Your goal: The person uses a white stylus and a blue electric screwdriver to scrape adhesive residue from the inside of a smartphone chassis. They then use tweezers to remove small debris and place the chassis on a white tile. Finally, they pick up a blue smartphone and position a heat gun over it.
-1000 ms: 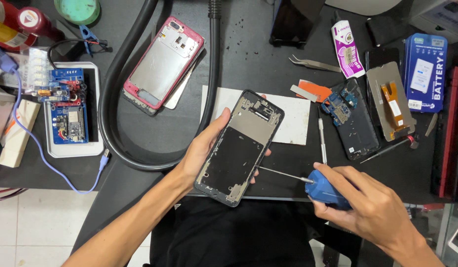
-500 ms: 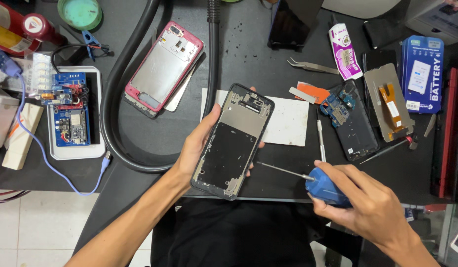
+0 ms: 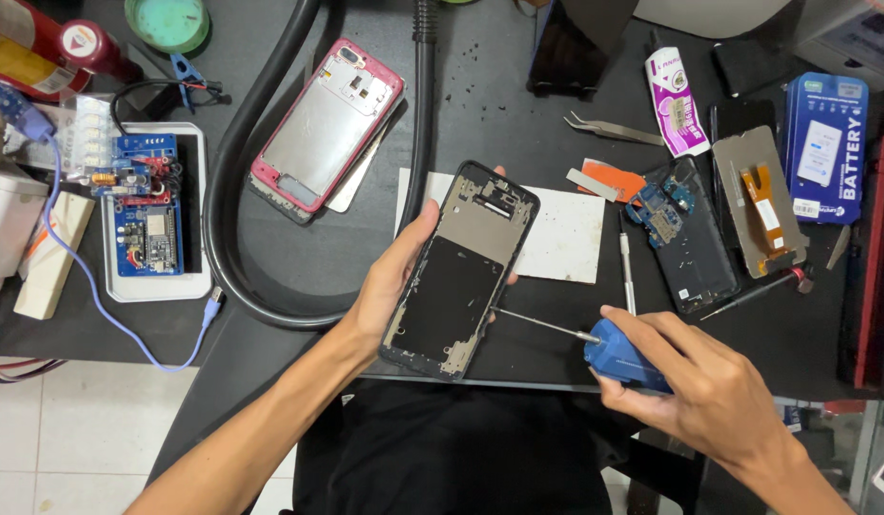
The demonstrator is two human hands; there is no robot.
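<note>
My left hand (image 3: 390,286) grips a bare black phone frame (image 3: 461,272) from its left edge, holding it tilted above the dark table (image 3: 518,124). My right hand (image 3: 699,386) is closed around the blue handle of a screwdriver (image 3: 621,355). Its thin metal shaft points left and its tip touches the frame's right edge. A white sheet (image 3: 566,238) lies on the table under the frame's top end.
A pink phone frame (image 3: 328,124) lies at upper left inside a loop of thick black hose (image 3: 237,191). A white tray with blue circuit boards (image 3: 146,215) sits left. Right of centre lie an opened phone (image 3: 690,243), a screen part (image 3: 761,200), tweezers (image 3: 614,129) and a blue battery box (image 3: 828,153).
The black frame in my left hand has shifted slightly up and turned a little more upright. The screwdriver tip stays at the frame's right edge.
</note>
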